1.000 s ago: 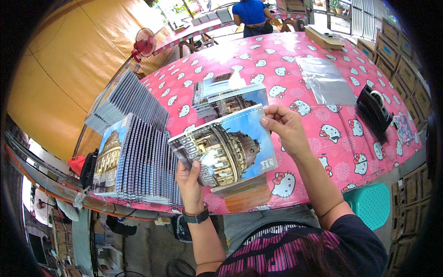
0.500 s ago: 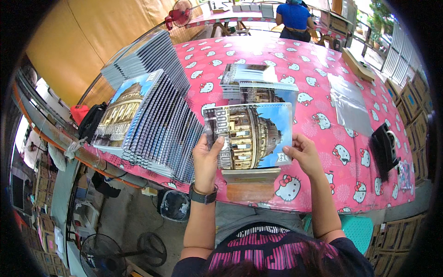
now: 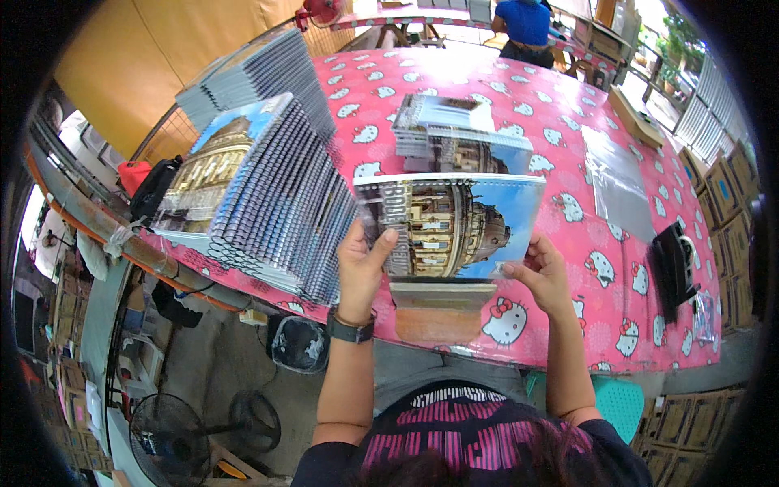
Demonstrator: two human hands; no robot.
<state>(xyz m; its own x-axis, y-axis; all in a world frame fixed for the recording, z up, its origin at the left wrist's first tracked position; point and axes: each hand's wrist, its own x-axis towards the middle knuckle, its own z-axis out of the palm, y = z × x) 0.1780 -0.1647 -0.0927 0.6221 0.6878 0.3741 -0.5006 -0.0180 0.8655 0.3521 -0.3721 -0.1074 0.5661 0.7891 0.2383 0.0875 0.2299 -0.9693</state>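
A wire-bound notebook (image 3: 458, 223) with a domed stone building and blue sky on its cover is held up over the table. My left hand (image 3: 363, 264) is closed on its left side, thumb across the cover. At the lower right corner, my right hand (image 3: 542, 272) pinches it between thumb and fingers. Underneath, nearer me, a brown block or board (image 3: 442, 312) shows in part. A tall stack of similar notebooks (image 3: 276, 195) leans just left of my left hand. Beyond the held one lie two smaller notebook piles, a nearer one (image 3: 480, 152) and a farther one (image 3: 438, 112).
Another notebook stack (image 3: 256, 89) stands behind the tall one. The pink cat-print table (image 3: 503, 325) carries clear plastic sleeves (image 3: 617, 187) and a black holder (image 3: 673, 268) at right. A person in blue (image 3: 523, 24) is at the far end. A floor fan (image 3: 170, 438) stands lower left.
The held notebook has tilted back, its top edge now swung away and showing white. Both hands keep their hold. The whole view has shifted slightly.
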